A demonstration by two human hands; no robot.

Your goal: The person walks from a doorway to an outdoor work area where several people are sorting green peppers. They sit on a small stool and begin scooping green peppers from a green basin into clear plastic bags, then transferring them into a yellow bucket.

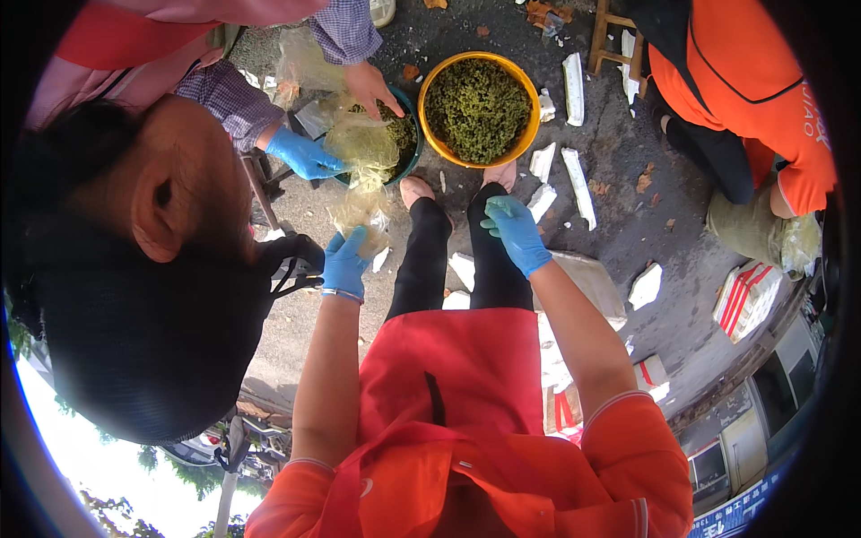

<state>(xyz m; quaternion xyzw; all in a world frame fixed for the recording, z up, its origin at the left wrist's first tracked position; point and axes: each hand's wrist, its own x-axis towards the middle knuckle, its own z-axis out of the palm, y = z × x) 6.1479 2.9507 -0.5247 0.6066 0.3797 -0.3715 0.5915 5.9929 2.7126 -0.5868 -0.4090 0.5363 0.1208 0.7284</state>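
My left hand (344,262), in a blue glove, grips the edge of a crumpled clear plastic bag (363,215). The plastic runs up towards a co-worker's blue-gloved hand (303,153); whether it is one bag or several I cannot tell. My right hand (516,232), also gloved, hovers over my right knee with its fingers curled, and what may be between them is hidden. Beyond my feet stands a yellow basin (422,114) heaped with small green berries, likely green peppercorns (479,111). A dark green basin (415,138) beside it holds more, partly covered by plastic.
The co-worker's bare hand (371,91) reaches over the green basin, and their head fills the left side. Broken white foam pieces (580,188) litter the pavement (609,222). At right, another person (746,81) in orange bends near a wooden stool (597,40). A red-taped foam box (746,299) lies there.
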